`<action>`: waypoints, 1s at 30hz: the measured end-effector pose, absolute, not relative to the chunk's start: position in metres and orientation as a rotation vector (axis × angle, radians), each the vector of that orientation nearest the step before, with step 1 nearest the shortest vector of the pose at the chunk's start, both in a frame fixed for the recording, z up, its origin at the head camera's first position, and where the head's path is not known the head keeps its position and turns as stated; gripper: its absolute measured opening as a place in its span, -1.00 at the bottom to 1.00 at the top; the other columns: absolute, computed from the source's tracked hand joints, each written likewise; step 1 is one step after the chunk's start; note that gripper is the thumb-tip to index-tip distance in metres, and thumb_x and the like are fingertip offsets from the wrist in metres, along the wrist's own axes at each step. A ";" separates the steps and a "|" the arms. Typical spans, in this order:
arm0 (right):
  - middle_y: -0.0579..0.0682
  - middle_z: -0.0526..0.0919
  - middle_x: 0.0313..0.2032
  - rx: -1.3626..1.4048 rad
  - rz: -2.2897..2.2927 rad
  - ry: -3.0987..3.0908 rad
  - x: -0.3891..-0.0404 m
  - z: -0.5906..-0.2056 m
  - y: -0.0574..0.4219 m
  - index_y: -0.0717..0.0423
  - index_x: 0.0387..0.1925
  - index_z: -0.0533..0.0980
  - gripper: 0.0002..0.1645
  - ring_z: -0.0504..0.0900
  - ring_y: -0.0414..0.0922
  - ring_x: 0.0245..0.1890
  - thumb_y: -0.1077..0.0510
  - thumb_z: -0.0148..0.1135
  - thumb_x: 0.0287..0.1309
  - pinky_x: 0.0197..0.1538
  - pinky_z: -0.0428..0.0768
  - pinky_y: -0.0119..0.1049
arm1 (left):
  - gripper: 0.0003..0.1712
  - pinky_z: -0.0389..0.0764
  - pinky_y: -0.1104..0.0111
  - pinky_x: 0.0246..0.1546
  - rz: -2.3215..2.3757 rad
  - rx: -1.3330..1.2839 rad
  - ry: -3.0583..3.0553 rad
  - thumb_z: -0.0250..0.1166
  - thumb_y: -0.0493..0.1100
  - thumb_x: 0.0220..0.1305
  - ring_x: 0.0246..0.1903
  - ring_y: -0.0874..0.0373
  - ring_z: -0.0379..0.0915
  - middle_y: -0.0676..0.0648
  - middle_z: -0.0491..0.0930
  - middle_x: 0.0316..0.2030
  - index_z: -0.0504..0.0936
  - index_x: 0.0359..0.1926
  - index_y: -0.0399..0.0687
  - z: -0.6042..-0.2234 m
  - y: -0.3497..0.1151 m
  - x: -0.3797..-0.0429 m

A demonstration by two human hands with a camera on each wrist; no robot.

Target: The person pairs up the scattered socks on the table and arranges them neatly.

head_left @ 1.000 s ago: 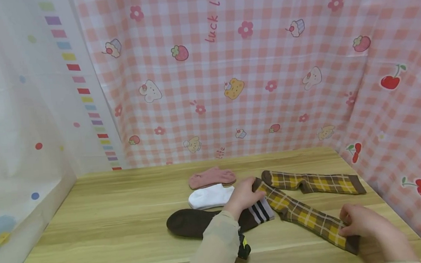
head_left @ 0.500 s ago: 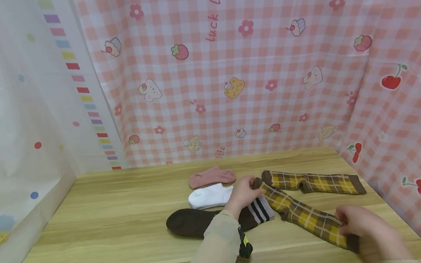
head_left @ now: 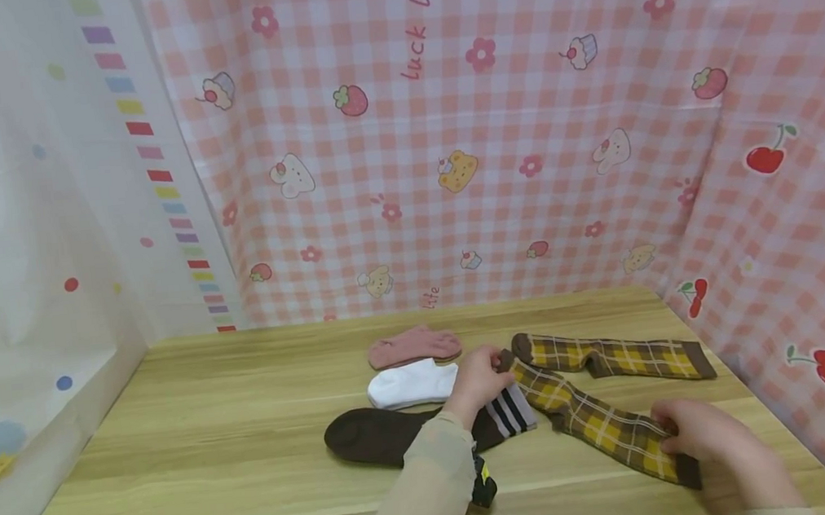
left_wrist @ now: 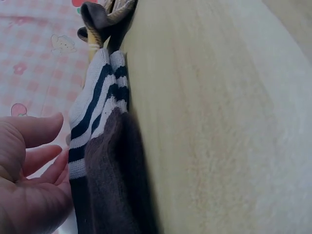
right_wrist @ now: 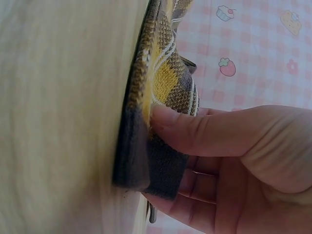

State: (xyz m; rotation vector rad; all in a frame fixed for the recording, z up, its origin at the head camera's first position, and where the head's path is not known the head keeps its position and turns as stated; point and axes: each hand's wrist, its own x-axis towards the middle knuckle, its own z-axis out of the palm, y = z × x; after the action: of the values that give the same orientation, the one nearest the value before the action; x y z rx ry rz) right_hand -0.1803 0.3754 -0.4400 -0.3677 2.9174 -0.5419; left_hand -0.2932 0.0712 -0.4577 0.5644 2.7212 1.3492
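Note:
A brown and yellow plaid sock [head_left: 604,425] lies slantwise on the table between my hands. At its cuff, my right hand [head_left: 711,432] pinches the dark edge; in the right wrist view the thumb [right_wrist: 168,117] presses on the knit with the fingers behind. My left hand [head_left: 476,379] has its fingertips right at the toe. The left wrist view shows its thumb [left_wrist: 41,129] apart from the fingers, with some fingertips hidden behind a dark brown striped-cuff sock [left_wrist: 117,180]. Another plaid sock [head_left: 628,360] lies behind the first.
Left of the plaid socks lie a pink ankle sock [head_left: 415,347], a white ankle sock [head_left: 405,385] and the brown sock, partly under my left forearm. Wood-grain table [head_left: 215,446] extends to the left. Pink checked curtain [head_left: 410,233] closes off the back and right.
My right hand has moved slightly up and left with the sock's cuff end, which has shifted the same way. My left hand stays at the toe.

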 end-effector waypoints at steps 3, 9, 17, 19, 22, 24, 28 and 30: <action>-0.13 0.33 -0.56 -0.367 -0.529 2.921 -0.181 -0.441 0.375 0.05 -0.48 0.35 -0.61 0.31 -0.17 -0.51 0.35 0.46 -0.09 -0.42 0.34 -0.24 | -0.58 0.59 0.27 -0.19 1.356 0.551 2.734 0.43 -0.27 0.16 -0.20 0.01 0.58 -0.19 0.66 -0.19 0.61 0.04 -0.34 -0.459 0.072 -0.294; -0.13 0.35 -0.55 -0.370 -0.524 2.916 -0.182 -0.441 0.375 0.05 -0.48 0.37 -0.63 0.32 -0.16 -0.50 0.35 0.46 -0.08 -0.41 0.35 -0.22 | -0.62 0.60 0.30 -0.24 1.433 0.502 2.706 0.42 -0.28 0.17 -0.23 0.04 0.59 -0.17 0.66 -0.22 0.62 0.01 -0.32 -0.459 0.074 -0.292; -0.13 0.43 -0.50 -0.372 -0.504 2.918 -0.182 -0.441 0.375 0.08 -0.44 0.42 -0.67 0.38 -0.15 -0.45 0.35 0.46 -0.08 -0.36 0.45 -0.15 | -0.73 0.61 0.35 -0.29 1.583 0.367 2.670 0.43 -0.28 0.19 -0.24 0.09 0.62 -0.08 0.68 -0.27 0.63 -0.09 -0.23 -0.460 0.078 -0.289; -0.13 0.45 -0.48 -0.380 -0.502 2.920 -0.182 -0.441 0.375 0.09 -0.42 0.44 -0.68 0.40 -0.15 -0.43 0.35 0.47 -0.08 -0.34 0.47 -0.13 | -0.76 0.62 0.36 -0.29 1.588 0.348 2.676 0.43 -0.29 0.18 -0.25 0.10 0.62 -0.07 0.68 -0.28 0.63 -0.12 -0.21 -0.461 0.079 -0.290; -0.12 0.49 -0.45 -0.389 -0.504 2.925 -0.182 -0.440 0.375 0.11 -0.41 0.45 -0.69 0.43 -0.14 -0.41 0.35 0.47 -0.08 -0.33 0.49 -0.11 | -0.76 0.61 0.37 -0.30 1.586 0.322 2.674 0.43 -0.29 0.18 -0.26 0.11 0.63 -0.07 0.69 -0.28 0.64 -0.12 -0.21 -0.461 0.080 -0.291; -0.12 0.52 -0.43 -0.363 -0.506 2.929 -0.182 -0.439 0.376 0.10 -0.39 0.47 -0.70 0.46 -0.15 -0.39 0.34 0.47 -0.06 -0.30 0.52 -0.11 | -0.75 0.62 0.36 -0.30 1.590 0.312 2.661 0.42 -0.29 0.18 -0.25 0.10 0.63 -0.08 0.69 -0.27 0.64 -0.10 -0.23 -0.460 0.080 -0.291; -0.09 0.58 -0.39 -0.356 -0.494 2.945 -0.181 -0.437 0.379 0.12 -0.36 0.50 -0.75 0.52 -0.11 -0.37 0.33 0.45 -0.02 -0.29 0.55 -0.08 | -0.73 0.63 0.35 -0.28 1.604 0.302 2.632 0.38 -0.29 0.21 -0.22 0.08 0.63 -0.10 0.70 -0.24 0.66 -0.05 -0.25 -0.457 0.080 -0.291; -0.04 0.62 -0.36 -0.366 -0.481 2.953 -0.181 -0.435 0.382 0.16 -0.33 0.53 -0.79 0.56 -0.06 -0.35 0.33 0.43 0.00 -0.26 0.56 -0.05 | -0.72 0.62 0.35 -0.27 1.608 0.308 2.622 0.36 -0.29 0.22 -0.22 0.09 0.63 -0.09 0.70 -0.23 0.67 -0.04 -0.25 -0.455 0.079 -0.291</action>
State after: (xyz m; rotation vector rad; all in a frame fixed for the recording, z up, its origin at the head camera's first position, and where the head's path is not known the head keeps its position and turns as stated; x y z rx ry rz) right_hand -0.1814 0.3816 -0.4351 -0.3656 2.9535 -0.4805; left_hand -0.2909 0.0792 -0.4551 0.3078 2.6215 1.6084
